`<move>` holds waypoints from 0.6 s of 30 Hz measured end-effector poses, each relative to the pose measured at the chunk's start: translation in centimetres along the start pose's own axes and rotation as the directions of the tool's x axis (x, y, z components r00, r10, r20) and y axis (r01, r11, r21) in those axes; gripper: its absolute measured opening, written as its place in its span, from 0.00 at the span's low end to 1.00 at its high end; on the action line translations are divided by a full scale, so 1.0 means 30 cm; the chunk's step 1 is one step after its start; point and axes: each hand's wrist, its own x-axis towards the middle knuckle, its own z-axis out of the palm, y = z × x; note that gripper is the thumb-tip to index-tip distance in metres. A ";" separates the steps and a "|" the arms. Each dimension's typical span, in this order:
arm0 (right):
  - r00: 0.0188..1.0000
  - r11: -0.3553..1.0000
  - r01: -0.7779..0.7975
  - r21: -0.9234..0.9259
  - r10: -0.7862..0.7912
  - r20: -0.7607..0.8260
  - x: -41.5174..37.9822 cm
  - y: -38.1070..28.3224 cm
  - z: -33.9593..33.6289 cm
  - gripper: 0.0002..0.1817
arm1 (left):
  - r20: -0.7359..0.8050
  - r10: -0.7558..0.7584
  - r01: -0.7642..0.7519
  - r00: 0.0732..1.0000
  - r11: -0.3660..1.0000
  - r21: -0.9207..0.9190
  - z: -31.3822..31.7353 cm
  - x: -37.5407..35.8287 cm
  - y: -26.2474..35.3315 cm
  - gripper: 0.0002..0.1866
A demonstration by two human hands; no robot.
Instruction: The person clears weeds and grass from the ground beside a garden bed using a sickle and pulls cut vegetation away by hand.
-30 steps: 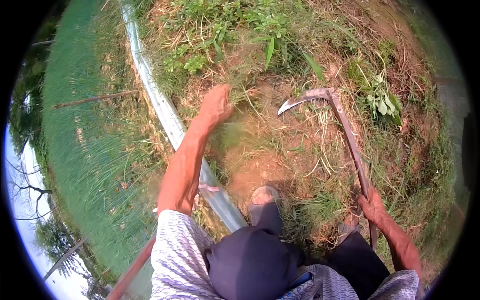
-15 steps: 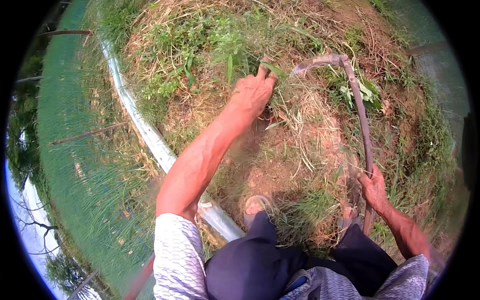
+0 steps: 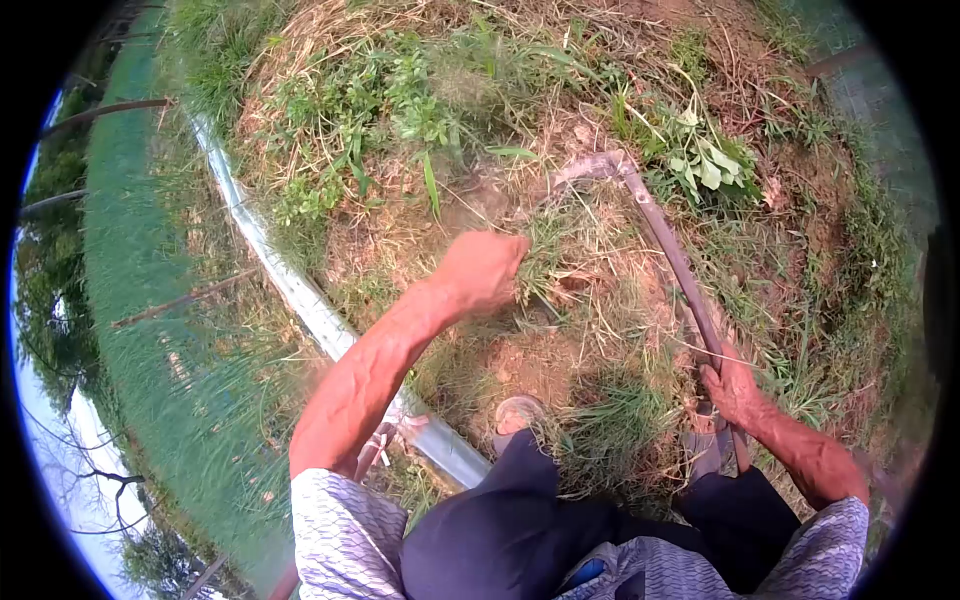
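My right hand [image 3: 735, 385] is wrapped around the lower handle of a long-handled sickle [image 3: 673, 245]. The sickle's bent head points left, and its blade tip runs into dry grass where I cannot make it out. Left of the blade, my left hand [image 3: 482, 268] is closed in a fist, slightly smeared by motion. A tuft of grass [image 3: 545, 258] sticks out at the fist's right side, just below the blade. Bare soil and cut stalks lie under both.
A silvery plastic-covered ridge [image 3: 300, 285] runs diagonally on the left, with tall green crop rows [image 3: 150, 260] beyond it. Leafy weeds [image 3: 410, 100] grow ahead. An uprooted broad-leaved plant [image 3: 712, 165] lies right of the sickle. My sandalled foot [image 3: 518, 412] stands below.
My left hand has drawn back toward me and closed from extended fingers into a fist. The sickle's head has shifted left and nearer, its handle tilting more.
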 end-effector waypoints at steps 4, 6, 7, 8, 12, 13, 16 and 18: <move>0.997 0.996 0.061 0.064 -0.063 0.040 -0.136 0.216 0.002 0.10 | 0.096 0.221 -0.202 0.971 0.964 -0.172 -0.003 -0.028 0.092 0.03; 0.998 0.981 0.048 0.187 -0.039 -0.054 -0.151 0.163 -0.034 0.11 | -0.122 0.222 -0.232 0.967 0.970 -0.073 -0.028 0.030 0.075 0.03; 0.993 0.948 0.015 0.319 0.024 -0.117 -0.146 0.118 -0.050 0.12 | -0.296 0.184 -0.198 0.937 0.980 -0.018 -0.043 0.086 0.044 0.03; 0.992 0.948 0.020 0.318 0.021 -0.126 -0.102 0.089 -0.061 0.12 | -0.339 0.165 -0.113 0.926 0.979 0.169 -0.075 0.144 0.014 0.07; 0.953 0.960 0.033 0.279 0.054 -0.297 0.203 -0.027 -0.071 0.12 | -0.168 -0.085 0.162 0.982 0.835 0.525 -0.217 0.320 -0.073 0.28; 0.948 0.962 0.086 0.260 0.002 -0.319 0.265 -0.069 -0.067 0.12 | -0.274 -0.107 0.249 0.956 0.791 0.558 -0.212 0.341 -0.122 0.32; 0.952 0.964 0.131 0.233 -0.056 -0.301 0.390 -0.221 -0.053 0.11 | -0.610 0.011 0.386 0.792 0.766 0.515 -0.159 0.332 -0.245 0.27; 0.964 0.966 0.136 0.218 -0.078 -0.254 0.425 -0.272 -0.017 0.11 | -0.480 -0.137 0.406 0.867 0.752 0.519 -0.190 0.286 -0.272 0.11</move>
